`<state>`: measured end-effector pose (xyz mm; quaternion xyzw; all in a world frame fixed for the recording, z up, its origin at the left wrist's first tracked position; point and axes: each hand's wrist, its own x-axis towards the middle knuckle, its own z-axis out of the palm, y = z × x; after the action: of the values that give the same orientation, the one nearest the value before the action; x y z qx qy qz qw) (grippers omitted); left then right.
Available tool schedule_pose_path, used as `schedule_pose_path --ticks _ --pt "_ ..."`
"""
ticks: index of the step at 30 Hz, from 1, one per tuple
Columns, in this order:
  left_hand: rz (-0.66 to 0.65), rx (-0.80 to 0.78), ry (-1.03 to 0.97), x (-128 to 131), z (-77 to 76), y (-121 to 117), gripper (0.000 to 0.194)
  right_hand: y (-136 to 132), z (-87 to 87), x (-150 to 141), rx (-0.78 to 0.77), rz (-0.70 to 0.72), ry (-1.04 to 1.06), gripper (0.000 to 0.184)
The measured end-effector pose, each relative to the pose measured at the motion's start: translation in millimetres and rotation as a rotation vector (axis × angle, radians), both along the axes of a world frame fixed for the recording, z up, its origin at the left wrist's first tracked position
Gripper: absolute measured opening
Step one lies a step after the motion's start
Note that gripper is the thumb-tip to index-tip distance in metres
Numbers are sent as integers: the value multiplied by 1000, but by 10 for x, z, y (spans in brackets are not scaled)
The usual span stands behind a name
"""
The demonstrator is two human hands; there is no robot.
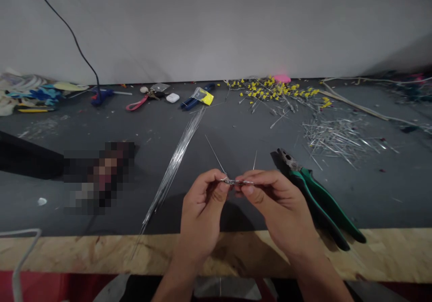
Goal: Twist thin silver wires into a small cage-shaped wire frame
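Observation:
My left hand (202, 203) and my right hand (273, 198) meet over the dark mat (236, 126), fingertips pinched on a short twisted piece of thin wire (234, 182) held level between them. Two thin wire ends stick up and away from the pinch. A bundle of long straight wires (175, 162) lies on the mat just left of my left hand. Green-handled pliers (317, 198) lie right of my right hand, jaws pointing away from me.
A pile of short cut wires (337, 135) and yellow-tipped pieces (276, 90) lies at the far right. Keys, a white earbud case (172, 97), a blue tool and a black cable sit along the wall. The wooden table edge (101, 248) runs near me.

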<state>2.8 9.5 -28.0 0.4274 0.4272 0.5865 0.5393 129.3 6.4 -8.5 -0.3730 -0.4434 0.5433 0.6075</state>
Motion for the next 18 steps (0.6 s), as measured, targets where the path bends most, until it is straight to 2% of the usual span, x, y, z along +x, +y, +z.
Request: schedule_pose_path --ticks 6,13,18 --pt "-27 -5 -51 9 -11 8 5 5 -19 7 -2 38 9 19" --pt "10 -48 -62 0 0 17 9 23 -70 58 63 -54 -144 20" --pt "-93 -151 -246 -21 104 2 14 30 -42 113 121 -64 -264 21"
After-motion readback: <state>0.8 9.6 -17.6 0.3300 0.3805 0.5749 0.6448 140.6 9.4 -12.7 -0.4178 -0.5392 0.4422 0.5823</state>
